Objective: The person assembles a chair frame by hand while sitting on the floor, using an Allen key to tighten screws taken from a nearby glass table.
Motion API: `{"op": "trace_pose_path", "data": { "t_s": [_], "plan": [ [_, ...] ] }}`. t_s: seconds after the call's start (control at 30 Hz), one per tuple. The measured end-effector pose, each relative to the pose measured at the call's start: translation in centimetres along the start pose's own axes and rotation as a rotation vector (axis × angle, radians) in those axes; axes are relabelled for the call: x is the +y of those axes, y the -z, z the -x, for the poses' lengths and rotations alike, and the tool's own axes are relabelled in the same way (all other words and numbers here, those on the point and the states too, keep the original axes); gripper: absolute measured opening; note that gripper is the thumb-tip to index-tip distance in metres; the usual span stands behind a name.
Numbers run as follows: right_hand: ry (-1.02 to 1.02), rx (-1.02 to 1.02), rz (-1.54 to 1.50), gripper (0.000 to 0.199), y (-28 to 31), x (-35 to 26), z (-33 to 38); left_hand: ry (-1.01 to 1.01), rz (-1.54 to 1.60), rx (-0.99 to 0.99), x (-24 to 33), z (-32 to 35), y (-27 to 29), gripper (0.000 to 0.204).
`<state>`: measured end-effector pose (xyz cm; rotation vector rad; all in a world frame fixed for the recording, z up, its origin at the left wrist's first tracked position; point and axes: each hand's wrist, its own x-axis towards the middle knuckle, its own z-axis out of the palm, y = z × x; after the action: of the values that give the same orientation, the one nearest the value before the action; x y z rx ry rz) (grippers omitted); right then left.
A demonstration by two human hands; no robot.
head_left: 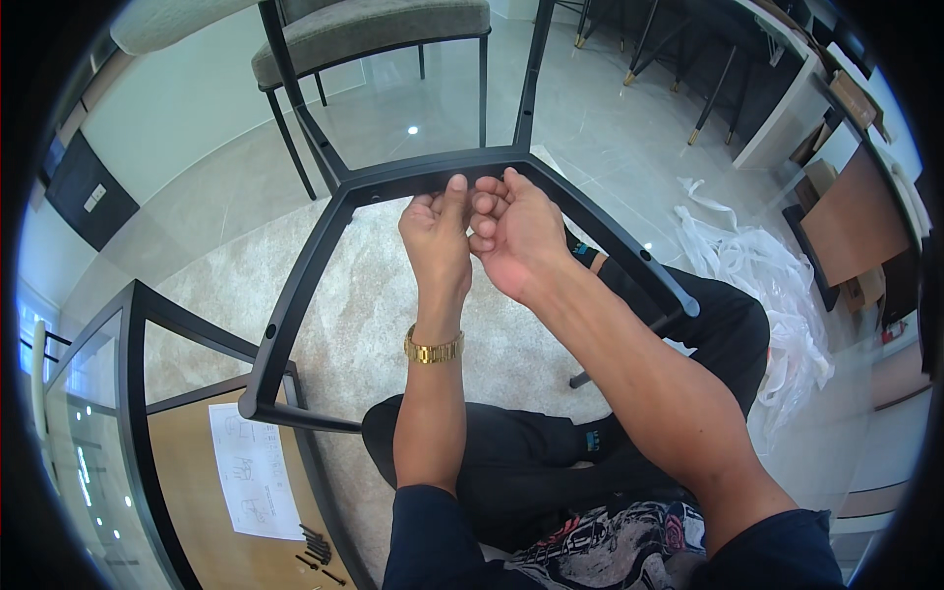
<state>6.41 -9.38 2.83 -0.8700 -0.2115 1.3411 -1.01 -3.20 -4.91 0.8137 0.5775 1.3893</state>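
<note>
Frame: the black metal chair frame stands on the rug, over the person's legs.
Left hand: fingers curled at the front bar; I cannot tell if they pinch anything.
Right hand: fingers bent against the same bar, touching the left hand.
Feel: the frame looks hard, stiff and a bit heavy; the bars are good to grab.
Nearby: black screws and a paper sheet lie on brown cardboard.
Floor: soft pale rug, then shiny tiles.
Room: a grey chair and white plastic wrap.

My left hand and right hand together at black metal chair frame crossbar, fingers curled; small item between them hidden. Instruction sheet, black screws on floor.
</note>
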Motion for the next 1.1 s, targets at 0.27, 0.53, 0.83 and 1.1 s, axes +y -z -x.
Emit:
{"op": "trace_pose_path", "data": {
  "t_s": [0.27, 0.53, 0.83, 1.1],
  "plan": [
    [0.022, 0.031, -0.061, 0.027, 0.1, 0.3, -0.6, -0.013, 0.008, -0.014, 0.1, 0.1, -0.1, 0.026],
    [0.024, 0.034, -0.021, 0.024, 0.3, 0.0, -0.6, -0.043, 0.015, -0.006, 0.0, 0.1, -0.3, 0.028],
    [0.018, 0.055, 0.005, 0.022, 0.1, -0.2, -0.5, -0.095, 0.017, 0.030, 0.1, 0.2, -1.2, 0.029],
    [-0.012, 0.028, -0.019, 0.024, 0.1, -0.4, -0.4, -0.088, -0.004, -0.001, 0.2, 0.1, -0.8, 0.027]
  ]
}}
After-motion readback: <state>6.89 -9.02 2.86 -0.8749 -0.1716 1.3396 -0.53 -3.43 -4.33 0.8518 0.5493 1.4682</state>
